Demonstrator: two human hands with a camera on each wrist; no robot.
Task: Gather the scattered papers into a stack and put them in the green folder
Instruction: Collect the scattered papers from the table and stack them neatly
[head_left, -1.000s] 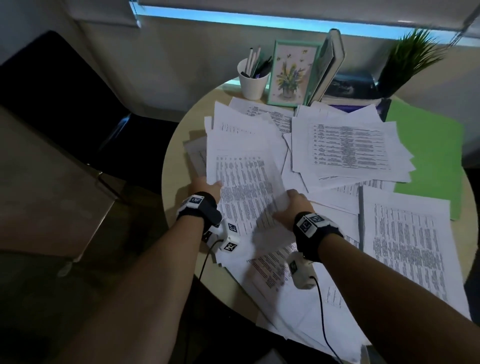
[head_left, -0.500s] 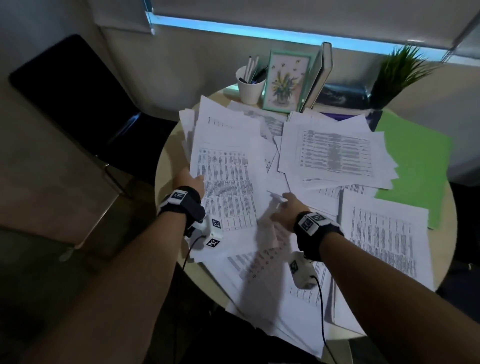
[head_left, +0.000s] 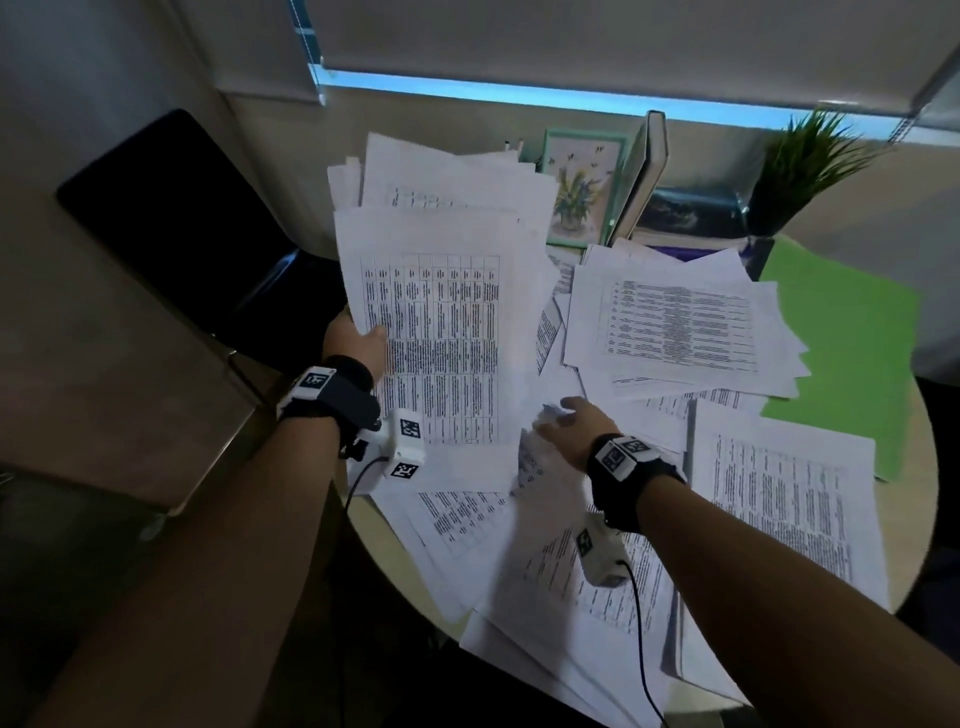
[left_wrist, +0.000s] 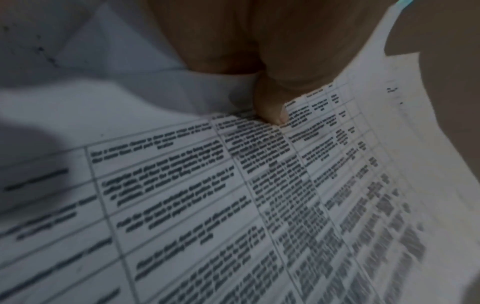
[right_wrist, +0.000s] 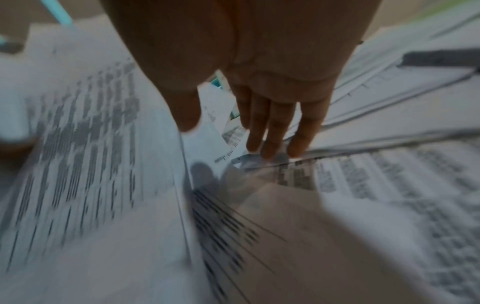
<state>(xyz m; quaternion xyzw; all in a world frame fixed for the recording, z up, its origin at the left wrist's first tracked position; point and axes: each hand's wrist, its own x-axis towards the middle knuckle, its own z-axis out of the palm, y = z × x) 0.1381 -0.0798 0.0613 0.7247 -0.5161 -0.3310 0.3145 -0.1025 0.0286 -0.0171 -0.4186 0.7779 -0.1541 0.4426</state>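
Note:
White printed sheets lie scattered over a round table (head_left: 395, 551). My left hand (head_left: 358, 345) grips a bundle of sheets (head_left: 441, 312) by its left edge and holds it lifted and tilted above the table; the thumb (left_wrist: 272, 111) presses on the top sheet (left_wrist: 233, 205). My right hand (head_left: 566, 423) hovers with straight fingers (right_wrist: 272, 131) over the loose papers (right_wrist: 376, 185) at the table's middle, holding nothing. The green folder (head_left: 852, 353) lies flat at the right side, partly covered by papers (head_left: 680, 322).
A framed flower picture (head_left: 582, 187), upright books (head_left: 644, 171) and a potted plant (head_left: 810, 161) stand at the table's back. A black chair (head_left: 176, 218) is at the left. More sheets (head_left: 779, 514) overhang the near edge.
The left hand has lifted its bundle of sheets up and away from the table. The right hand has let go of the sheets and moved right, fingers now straight.

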